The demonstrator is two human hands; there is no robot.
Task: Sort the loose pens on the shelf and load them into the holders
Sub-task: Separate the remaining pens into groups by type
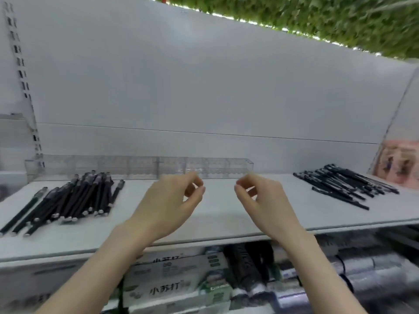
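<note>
Both hands, left hand (172,198) and right hand (260,198), hover empty with fingers loosely curled at mid-frame over the shelf (217,214), pens (74,198) still loose at left and right, holders (140,167) behind apparently unfilled; next, probably, a pick-up.

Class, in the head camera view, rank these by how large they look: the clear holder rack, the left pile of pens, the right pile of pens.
1. clear holder rack, which spans the widest stretch.
2. left pile of pens.
3. right pile of pens, though the wide-angle lens and its distance make the order of the two piles unsure.
</note>
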